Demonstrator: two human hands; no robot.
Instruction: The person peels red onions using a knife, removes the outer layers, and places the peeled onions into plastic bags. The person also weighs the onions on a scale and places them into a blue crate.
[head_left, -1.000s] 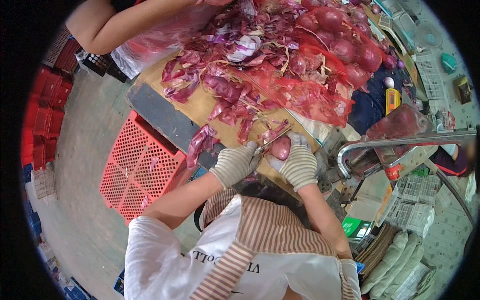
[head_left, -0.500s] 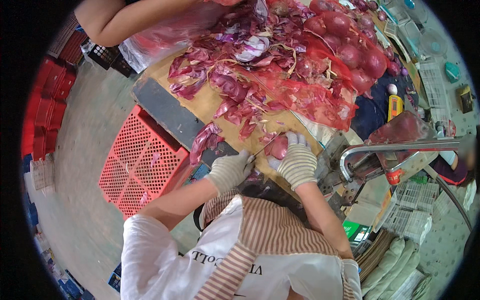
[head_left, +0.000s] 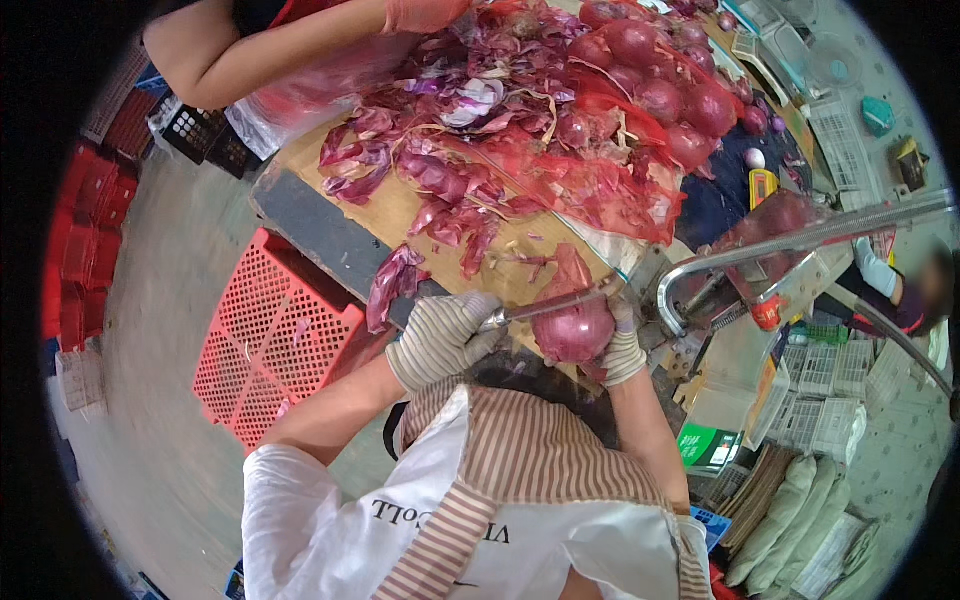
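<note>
The left hand [head_left: 445,337] is wrapped round the handle of the knife [head_left: 555,303], and just right of that fist, under the blade, sits the red onion [head_left: 575,335], clasped along its right side by the right hand [head_left: 625,345].

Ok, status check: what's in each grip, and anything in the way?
Left grip closed on knife. Right grip holding red onion, knife across it. Skin pile beyond, seemingly not blocking.

Bare tan board [head_left: 508,285] just beyond the knife [head_left: 560,302], onion peels [head_left: 437,180] heaped farther out, metal pipe [head_left: 800,238] barring the right
</note>
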